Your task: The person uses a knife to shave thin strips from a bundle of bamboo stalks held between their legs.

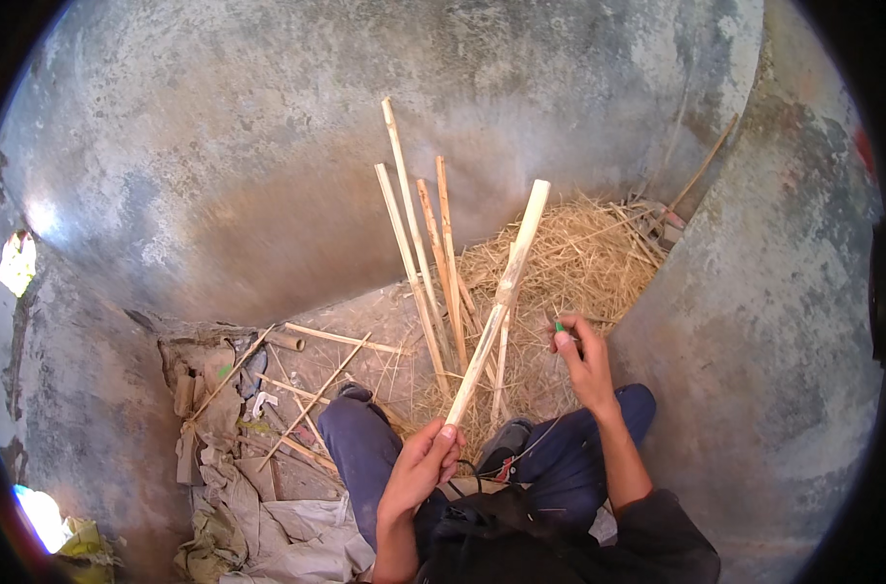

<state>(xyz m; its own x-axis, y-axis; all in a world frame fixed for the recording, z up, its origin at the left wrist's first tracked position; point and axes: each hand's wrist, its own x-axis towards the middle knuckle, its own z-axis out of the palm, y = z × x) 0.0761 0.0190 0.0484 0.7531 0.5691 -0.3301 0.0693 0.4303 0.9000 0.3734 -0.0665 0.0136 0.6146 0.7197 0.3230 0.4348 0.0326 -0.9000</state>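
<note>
My left hand (424,469) is closed round the lower end of a pale peeled bamboo pole (524,238), which has a knobby joint midway. The pole slants up and away to the right in front of me. To the right of it, my right hand (587,370) pinches a small green thing (559,328) between thumb and fingers, apart from the pole. Its kind is too small to tell, and the fingers hide part of it. Beyond my hands, several thinner pale poles (407,234) stand leaning on the far wall.
A heap of straw-like shavings (579,253) lies against the far wall at right. Loose sticks (316,401) cross the floor at left, beside bricks (185,397) and crumpled cloth sacking (297,535). My bent knees flank the work. Grey plastered walls (268,127) close in around.
</note>
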